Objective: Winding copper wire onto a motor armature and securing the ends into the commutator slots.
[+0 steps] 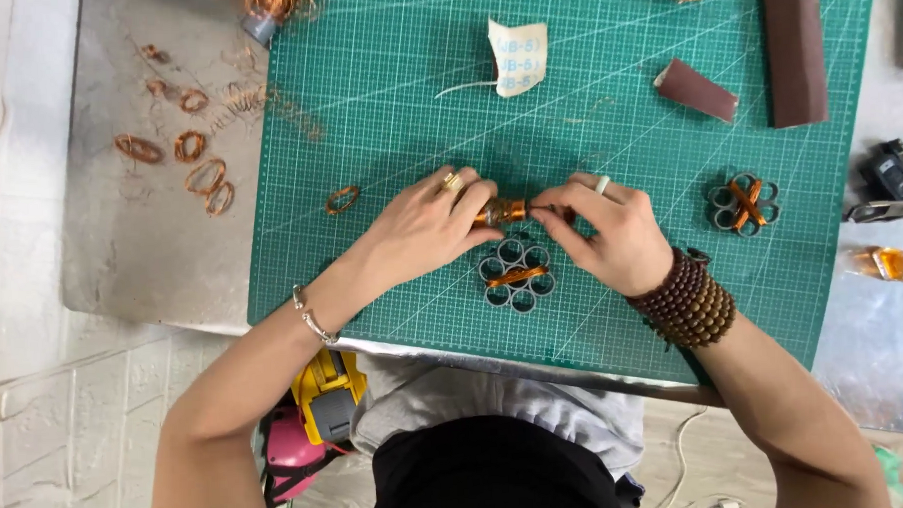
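My left hand [432,225] pinches a small coil of copper wire [503,211] above the green cutting mat [397,116]. My right hand [611,233] grips the coil's other end, fingertips meeting those of the left. Just below the hands lies a grey ring-cluster piece [515,274] with copper wire wound across its middle. The left hand wears a ring and a thin bracelet, the right a ring and a band of brown beads.
A second wound ring-cluster [742,204] lies right. Two brown sandpaper pieces [696,89] [794,47] and a paper label [518,55] lie at the mat's top. Loose copper loops [205,176] lie left of the mat, one [343,199] on it. A yellow tool [326,394] sits below the table edge.
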